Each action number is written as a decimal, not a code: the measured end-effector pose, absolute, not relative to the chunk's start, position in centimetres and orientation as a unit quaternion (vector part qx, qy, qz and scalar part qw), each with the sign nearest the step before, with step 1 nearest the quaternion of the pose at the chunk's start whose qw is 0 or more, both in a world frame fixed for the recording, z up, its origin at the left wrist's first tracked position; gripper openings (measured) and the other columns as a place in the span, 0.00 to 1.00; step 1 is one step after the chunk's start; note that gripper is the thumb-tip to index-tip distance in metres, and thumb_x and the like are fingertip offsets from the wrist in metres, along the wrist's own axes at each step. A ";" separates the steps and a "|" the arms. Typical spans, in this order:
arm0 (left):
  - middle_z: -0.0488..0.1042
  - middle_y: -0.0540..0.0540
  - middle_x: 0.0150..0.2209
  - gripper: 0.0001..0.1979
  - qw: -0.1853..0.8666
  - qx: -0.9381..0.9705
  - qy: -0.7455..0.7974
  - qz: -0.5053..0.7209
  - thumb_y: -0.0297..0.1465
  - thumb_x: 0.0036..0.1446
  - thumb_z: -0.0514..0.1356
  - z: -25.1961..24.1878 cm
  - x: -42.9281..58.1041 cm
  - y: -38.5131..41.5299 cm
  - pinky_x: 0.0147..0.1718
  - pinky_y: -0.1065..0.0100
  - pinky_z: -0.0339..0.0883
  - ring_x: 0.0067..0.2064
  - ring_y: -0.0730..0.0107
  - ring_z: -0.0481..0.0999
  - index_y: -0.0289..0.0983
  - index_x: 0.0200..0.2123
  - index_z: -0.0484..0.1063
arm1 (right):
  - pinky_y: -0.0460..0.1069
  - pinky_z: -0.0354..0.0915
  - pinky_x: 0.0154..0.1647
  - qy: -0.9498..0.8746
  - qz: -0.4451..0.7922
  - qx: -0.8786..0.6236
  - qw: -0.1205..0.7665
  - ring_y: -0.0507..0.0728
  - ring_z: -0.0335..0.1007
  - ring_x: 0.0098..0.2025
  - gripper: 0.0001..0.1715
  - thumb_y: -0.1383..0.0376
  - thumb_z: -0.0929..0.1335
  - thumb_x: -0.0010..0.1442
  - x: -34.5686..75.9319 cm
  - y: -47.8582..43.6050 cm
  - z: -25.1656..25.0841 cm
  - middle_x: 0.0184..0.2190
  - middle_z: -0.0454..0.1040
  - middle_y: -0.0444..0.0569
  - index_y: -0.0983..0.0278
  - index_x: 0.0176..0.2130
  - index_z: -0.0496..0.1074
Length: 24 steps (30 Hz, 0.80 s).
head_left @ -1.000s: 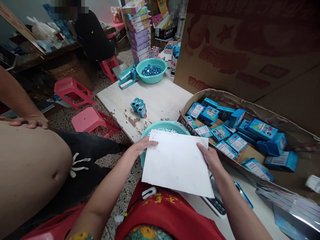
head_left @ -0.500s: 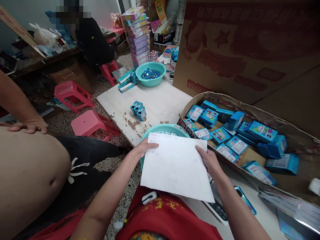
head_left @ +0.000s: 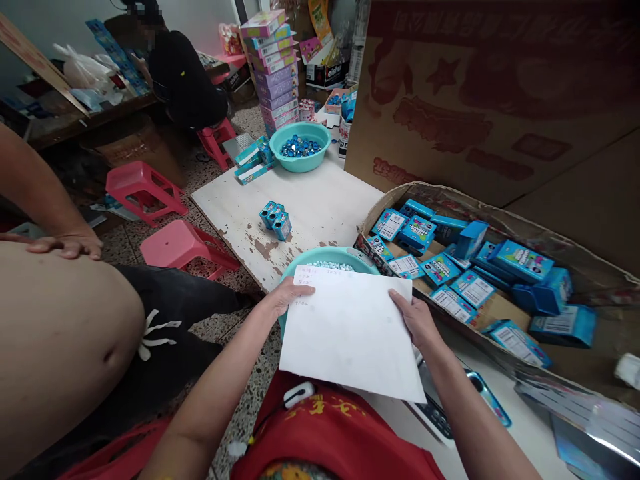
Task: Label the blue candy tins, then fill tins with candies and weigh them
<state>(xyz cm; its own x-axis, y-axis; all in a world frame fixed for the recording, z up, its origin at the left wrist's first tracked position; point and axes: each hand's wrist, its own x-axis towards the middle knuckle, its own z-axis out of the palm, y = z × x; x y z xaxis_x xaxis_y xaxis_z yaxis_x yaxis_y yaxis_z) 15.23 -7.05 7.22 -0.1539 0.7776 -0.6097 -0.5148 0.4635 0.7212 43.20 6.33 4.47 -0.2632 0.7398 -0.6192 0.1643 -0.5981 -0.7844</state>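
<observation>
A white sheet (head_left: 350, 333) with faint handwriting at its upper left is held out above my lap. My left hand (head_left: 291, 297) grips its left edge, thumb on top and the other fingers hidden beneath. At the right edge, my right hand (head_left: 414, 317) holds it the same way. Behind the sheet, partly covered by it, a turquoise basin (head_left: 295, 263) contains small white pieces. A few small blue boxes (head_left: 275, 220) stand together on the worn white table (head_left: 320, 207). Farther back, another turquoise basin (head_left: 303, 162) holds blue shiny pieces.
On the right, a large open carton (head_left: 493, 313) holds many blue boxes. A phone (head_left: 487, 397) and a calculator (head_left: 434, 417) lie near my right forearm. A bare-bellied person (head_left: 65, 333) stands close at left; another person (head_left: 183, 80) sits behind, near pink stools (head_left: 183, 247).
The standing person's hand and belly have shifted slightly to the right. The seated person's head and arm have moved a little. My hands hold the sheet almost unchanged.
</observation>
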 end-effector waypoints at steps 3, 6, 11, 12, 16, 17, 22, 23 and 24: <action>0.75 0.32 0.44 0.30 0.646 0.122 0.555 0.509 0.32 0.35 0.72 7.4 15.2 -7.1 0.40 0.55 0.71 0.40 0.53 0.77 0.29 0.44 0.73 | 0.49 0.70 0.22 -0.396 0.683 -0.577 0.210 0.60 0.74 0.25 0.19 0.55 0.74 0.49 43.2 6.3 4.5 0.26 0.77 0.51 0.66 0.34 0.72; 0.75 0.32 0.44 0.28 0.654 0.130 0.532 0.522 0.34 0.38 0.70 7.5 15.2 -7.2 0.41 0.55 0.71 0.41 0.53 0.77 0.29 0.45 0.72 | 0.49 0.70 0.23 -0.394 0.687 -0.573 0.212 0.60 0.74 0.25 0.20 0.55 0.74 0.48 43.2 6.3 4.7 0.26 0.77 0.51 0.66 0.34 0.72; 0.77 0.34 0.40 0.25 0.639 0.114 0.551 0.525 0.33 0.39 0.70 7.3 14.9 -6.9 0.37 0.58 0.72 0.36 0.57 0.78 0.28 0.42 0.73 | 0.49 0.70 0.23 -0.395 0.689 -0.569 0.214 0.60 0.73 0.25 0.20 0.55 0.74 0.48 42.9 6.3 5.0 0.27 0.77 0.51 0.67 0.35 0.72; 0.77 0.34 0.39 0.25 0.635 0.107 0.558 0.524 0.33 0.38 0.70 7.2 14.8 -6.9 0.36 0.59 0.72 0.36 0.57 0.78 0.28 0.42 0.73 | 0.48 0.70 0.23 -0.394 0.689 -0.569 0.214 0.59 0.73 0.24 0.19 0.55 0.74 0.49 42.9 6.3 5.0 0.27 0.77 0.51 0.67 0.35 0.72; 0.78 0.35 0.39 0.25 0.633 0.095 0.559 0.527 0.32 0.38 0.69 7.2 14.7 -6.7 0.35 0.59 0.72 0.35 0.59 0.78 0.29 0.42 0.73 | 0.48 0.70 0.23 -0.391 0.691 -0.568 0.217 0.60 0.74 0.25 0.17 0.57 0.74 0.50 42.7 6.2 5.1 0.27 0.77 0.51 0.67 0.35 0.72; 0.78 0.35 0.39 0.25 0.633 0.094 0.556 0.531 0.32 0.38 0.69 7.2 14.7 -6.6 0.35 0.59 0.72 0.34 0.59 0.78 0.29 0.42 0.72 | 0.49 0.71 0.23 -0.392 0.692 -0.566 0.216 0.60 0.74 0.25 0.17 0.57 0.74 0.50 42.7 6.1 5.1 0.27 0.77 0.51 0.67 0.35 0.73; 0.78 0.36 0.37 0.26 0.622 0.091 0.557 0.543 0.32 0.37 0.70 7.4 14.7 -6.5 0.36 0.60 0.71 0.34 0.59 0.78 0.29 0.42 0.73 | 0.50 0.71 0.24 -0.393 0.693 -0.567 0.209 0.61 0.74 0.25 0.19 0.55 0.74 0.50 42.7 6.0 5.0 0.27 0.77 0.51 0.66 0.36 0.73; 0.78 0.37 0.37 0.26 0.619 0.090 0.560 0.543 0.32 0.37 0.70 7.4 14.8 -6.5 0.36 0.61 0.71 0.34 0.59 0.78 0.28 0.42 0.73 | 0.50 0.71 0.24 -0.393 0.692 -0.568 0.209 0.61 0.74 0.25 0.19 0.55 0.74 0.49 42.8 6.0 4.9 0.27 0.77 0.52 0.66 0.35 0.73; 0.78 0.37 0.37 0.26 0.618 0.089 0.562 0.542 0.31 0.37 0.70 7.5 14.8 -6.5 0.36 0.61 0.71 0.34 0.60 0.78 0.28 0.42 0.73 | 0.50 0.71 0.24 -0.394 0.692 -0.568 0.210 0.61 0.74 0.25 0.19 0.55 0.74 0.49 42.8 6.0 4.9 0.28 0.77 0.52 0.66 0.35 0.73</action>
